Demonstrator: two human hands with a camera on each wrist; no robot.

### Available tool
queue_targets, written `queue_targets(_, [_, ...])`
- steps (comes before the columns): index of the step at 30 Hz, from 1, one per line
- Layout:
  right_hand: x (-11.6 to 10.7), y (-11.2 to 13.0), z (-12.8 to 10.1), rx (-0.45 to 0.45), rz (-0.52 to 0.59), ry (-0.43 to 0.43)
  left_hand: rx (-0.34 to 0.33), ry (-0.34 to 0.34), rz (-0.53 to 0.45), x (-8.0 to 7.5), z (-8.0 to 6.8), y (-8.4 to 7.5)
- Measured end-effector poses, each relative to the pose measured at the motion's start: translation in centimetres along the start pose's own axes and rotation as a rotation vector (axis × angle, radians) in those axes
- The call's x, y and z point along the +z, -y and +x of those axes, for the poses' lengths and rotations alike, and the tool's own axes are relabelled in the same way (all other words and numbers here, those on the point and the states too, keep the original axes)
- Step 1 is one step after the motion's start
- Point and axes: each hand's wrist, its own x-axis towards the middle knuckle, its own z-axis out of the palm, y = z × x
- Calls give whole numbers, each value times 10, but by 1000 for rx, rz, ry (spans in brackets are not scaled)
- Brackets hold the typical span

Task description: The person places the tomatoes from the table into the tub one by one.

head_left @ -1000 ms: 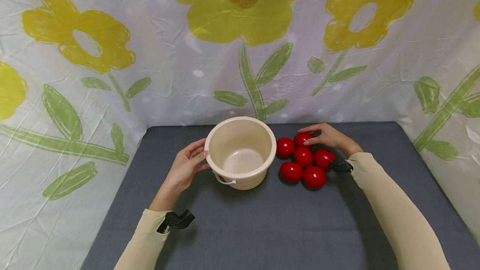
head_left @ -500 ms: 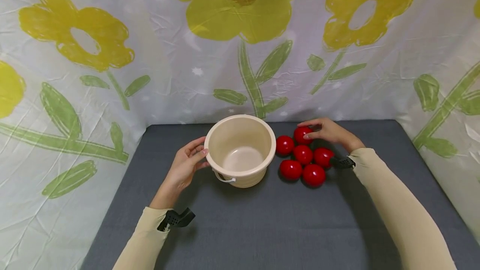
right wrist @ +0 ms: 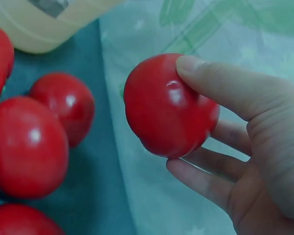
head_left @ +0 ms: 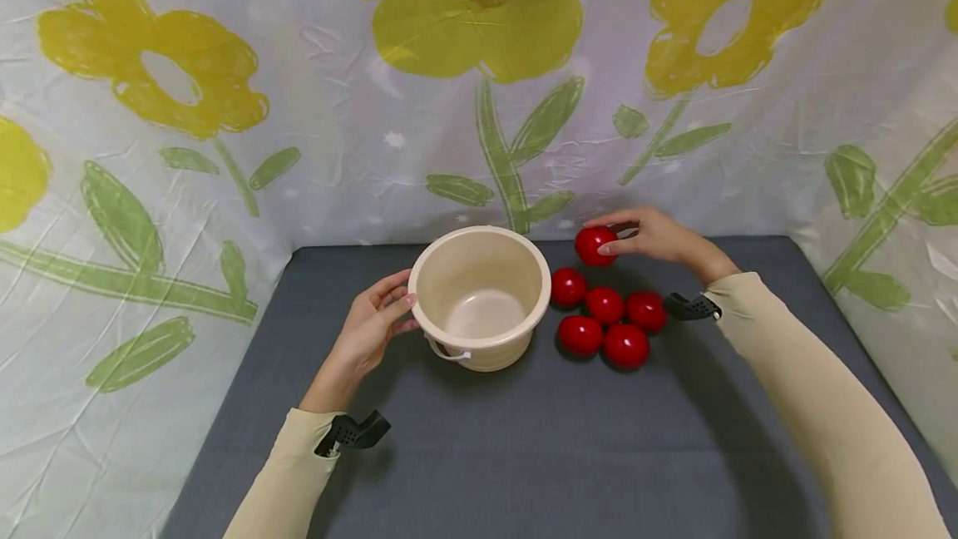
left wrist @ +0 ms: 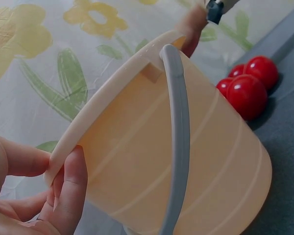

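Right hand point(head_left: 659, 238) pinching a red ball point(head_left: 595, 245) lifted at 1 o'clock of the bucket point(head_left: 479, 296); left hand point(head_left: 370, 331) gripping the bucket's rim at 9 o'clock.

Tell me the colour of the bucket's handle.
The handle is pale grey-white, against the cream bucket. The left wrist view shows it best.

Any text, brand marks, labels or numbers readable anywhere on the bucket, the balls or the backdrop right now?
None: no readable text in any view.
The cream bucket shows a grey patch at the top edge of the right wrist view, too blurred to read.
The red balls, the one the right hand holds included, are plain.
The backdrop carries only flowers.
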Motion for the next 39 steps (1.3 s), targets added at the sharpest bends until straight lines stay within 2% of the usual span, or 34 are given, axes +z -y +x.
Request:
queue_targets(11, [-4, 33, 7, -70, 42, -15, -2, -3, 2, 2, 0, -1])
queue_targets(24, [-17, 81, 20, -98, 58, 27, -10, 3, 9, 1, 0, -2])
queue_targets(39, [-2, 113, 41, -175, 59, 70, -13, 0, 11, 2, 2, -1])
